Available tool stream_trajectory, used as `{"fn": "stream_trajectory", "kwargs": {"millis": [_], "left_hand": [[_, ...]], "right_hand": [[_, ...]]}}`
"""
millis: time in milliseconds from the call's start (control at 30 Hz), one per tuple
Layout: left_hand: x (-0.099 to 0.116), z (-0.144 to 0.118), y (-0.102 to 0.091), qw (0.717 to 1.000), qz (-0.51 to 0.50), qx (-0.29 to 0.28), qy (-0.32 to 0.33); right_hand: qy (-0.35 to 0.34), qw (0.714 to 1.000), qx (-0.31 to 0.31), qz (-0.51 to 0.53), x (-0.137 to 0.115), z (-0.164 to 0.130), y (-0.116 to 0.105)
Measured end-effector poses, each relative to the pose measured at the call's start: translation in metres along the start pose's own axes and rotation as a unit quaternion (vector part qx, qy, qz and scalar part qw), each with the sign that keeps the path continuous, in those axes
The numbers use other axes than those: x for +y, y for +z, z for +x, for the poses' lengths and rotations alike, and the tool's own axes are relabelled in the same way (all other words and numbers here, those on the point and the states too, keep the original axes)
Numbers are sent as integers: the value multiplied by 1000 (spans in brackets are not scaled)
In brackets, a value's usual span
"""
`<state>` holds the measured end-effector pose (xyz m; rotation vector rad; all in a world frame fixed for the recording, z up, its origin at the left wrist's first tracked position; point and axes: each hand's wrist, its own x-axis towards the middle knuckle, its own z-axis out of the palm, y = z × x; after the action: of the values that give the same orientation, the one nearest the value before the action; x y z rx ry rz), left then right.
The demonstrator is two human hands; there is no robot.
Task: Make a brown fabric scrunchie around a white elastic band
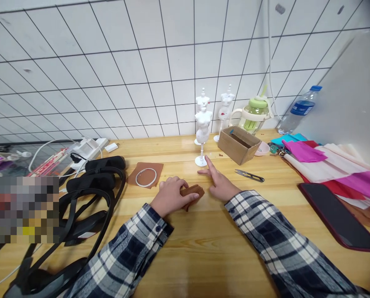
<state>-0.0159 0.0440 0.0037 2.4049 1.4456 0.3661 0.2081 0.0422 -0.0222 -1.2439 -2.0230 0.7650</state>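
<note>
My left hand (pixel 171 193) is closed around a folded piece of brown fabric (pixel 192 193), just above the wooden table. To its right, my right hand (pixel 218 180) is held with its fingers stretched out and apart, holding nothing. Past the right fingertips stands a small white mannequin (pixel 203 128) on a round base. Left of my left hand, a flat brown fabric square (pixel 138 169) lies on the table with a thin white ring (pixel 145 177) on it. A pair of thread snips (pixel 249 175) rests to the right of my right hand.
Behind are a cardboard box (pixel 239 145), another mannequin (pixel 225 107), a green-lidded cup (pixel 255 114) and a water bottle (pixel 301 109). On the right lie coloured fabrics (pixel 321 167) and a phone (pixel 338 217). Black straps (pixel 92 188) and a power strip (pixel 88 151) occupy the left.
</note>
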Motion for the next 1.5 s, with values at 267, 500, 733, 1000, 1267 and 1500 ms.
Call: {"fn": "stream_trajectory", "kwargs": {"millis": [267,500,733,1000,1267,1500], "left_hand": [[16,-5,12,999,7,41,25],[18,-9,9,998,-1,20,67],[16,-12,8,994,39,32,99],[13,-7,10,991,22,9,133],[11,-4,11,988,40,3,148],[9,-3,14,987,50,10,153]], "right_hand": [[-5,998,-28,63,-13,-10,7],[47,999,-6,8,-10,-16,16],[30,999,-19,-17,-10,-24,7],[30,995,-32,-92,-10,-22,12],[-24,999,-19,-19,-9,-25,4],[-16,997,-31,-68,-8,-24,6]]}}
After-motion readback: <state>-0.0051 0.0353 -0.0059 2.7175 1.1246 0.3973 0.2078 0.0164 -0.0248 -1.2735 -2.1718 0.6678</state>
